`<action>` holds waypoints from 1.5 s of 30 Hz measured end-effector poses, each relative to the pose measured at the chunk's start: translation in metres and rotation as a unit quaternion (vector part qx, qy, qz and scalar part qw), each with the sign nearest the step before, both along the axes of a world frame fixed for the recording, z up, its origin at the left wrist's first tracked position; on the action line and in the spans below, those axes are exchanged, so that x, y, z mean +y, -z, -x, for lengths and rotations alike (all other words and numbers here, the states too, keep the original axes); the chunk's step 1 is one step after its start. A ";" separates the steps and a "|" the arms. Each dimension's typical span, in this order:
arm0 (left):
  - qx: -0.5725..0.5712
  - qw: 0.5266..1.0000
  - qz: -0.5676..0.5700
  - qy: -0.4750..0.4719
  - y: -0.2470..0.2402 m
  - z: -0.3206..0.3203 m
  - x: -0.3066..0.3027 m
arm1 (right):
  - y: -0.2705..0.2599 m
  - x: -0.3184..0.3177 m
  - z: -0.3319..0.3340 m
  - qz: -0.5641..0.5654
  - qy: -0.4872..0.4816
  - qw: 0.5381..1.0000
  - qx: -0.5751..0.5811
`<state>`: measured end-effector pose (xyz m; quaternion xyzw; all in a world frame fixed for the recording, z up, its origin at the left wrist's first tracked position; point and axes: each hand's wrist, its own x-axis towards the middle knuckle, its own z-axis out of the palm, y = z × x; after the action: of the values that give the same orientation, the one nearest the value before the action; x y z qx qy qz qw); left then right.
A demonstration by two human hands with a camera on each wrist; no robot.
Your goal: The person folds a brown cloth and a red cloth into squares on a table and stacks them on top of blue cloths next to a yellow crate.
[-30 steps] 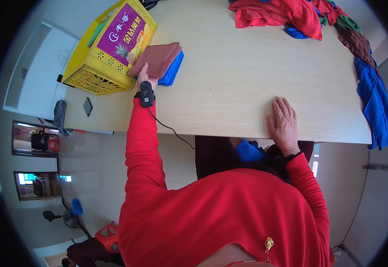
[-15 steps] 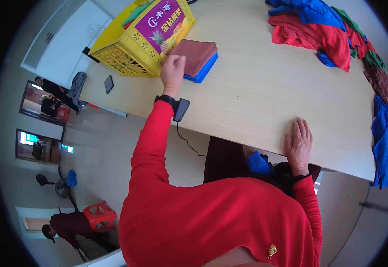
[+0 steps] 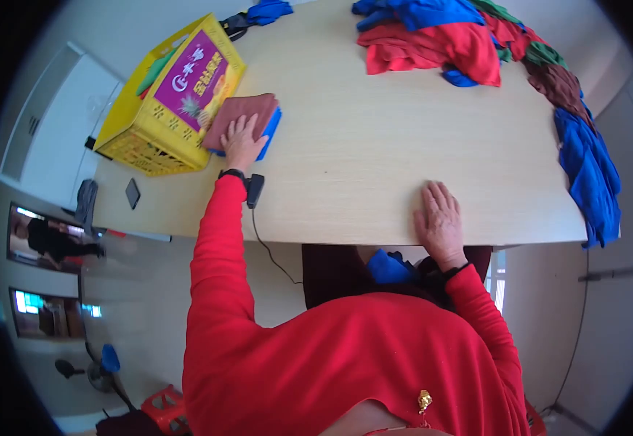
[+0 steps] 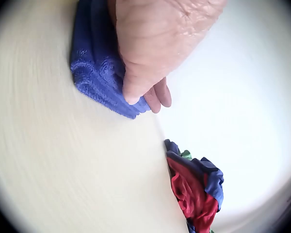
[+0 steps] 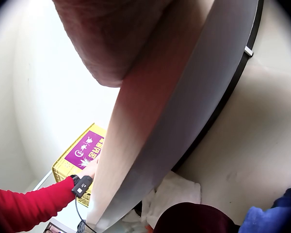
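Observation:
A folded brown cloth [image 3: 239, 120] lies on top of folded blue cloth [image 3: 271, 134], beside the yellow crate [image 3: 138, 131]. My left hand [image 3: 242, 144] rests on the brown cloth with its fingers spread. In the left wrist view, the left hand [image 4: 160, 39] covers part of the blue cloth [image 4: 99, 68]; the brown cloth is hidden there. Flat on the table near its front edge lies my right hand [image 3: 441, 225], holding nothing. The right wrist view shows only part of that hand [image 5: 111, 39] at the top.
Rumpled red cloth [image 3: 433, 54] and blue, green and brown cloths spread along the table's far right, with a blue cloth [image 3: 589, 171] over its right edge. A phone [image 3: 133, 193] lies near the left end. Someone in dark clothes [image 3: 51, 240] is in the background doorway.
My left hand, at the lower edge of the stack and then lifted with fingers curled, now lies spread on top of the brown cloth. The right hand keeps its place on the table.

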<state>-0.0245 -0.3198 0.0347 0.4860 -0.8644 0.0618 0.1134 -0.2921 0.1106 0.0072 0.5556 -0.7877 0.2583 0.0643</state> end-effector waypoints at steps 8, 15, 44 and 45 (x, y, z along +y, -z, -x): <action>0.009 0.993 0.114 0.027 0.003 0.023 0.046 | 0.010 0.018 0.021 0.033 -0.032 0.998 -0.030; 0.061 0.955 -0.073 0.280 0.024 0.040 0.207 | -0.018 0.023 0.144 -0.064 -0.023 0.947 -0.314; 0.111 0.966 -0.065 0.223 0.015 0.056 0.259 | 0.039 -0.151 0.401 0.224 0.055 0.644 -0.730; 0.117 0.964 -0.069 0.227 0.016 0.054 0.259 | 0.051 -0.129 0.411 0.155 0.057 0.661 -0.732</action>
<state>-0.0788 -0.0605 0.0190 0.2873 -0.9349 -0.0826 0.1912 -0.7029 -0.0187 -0.0441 0.1233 -0.5592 0.6962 -0.4329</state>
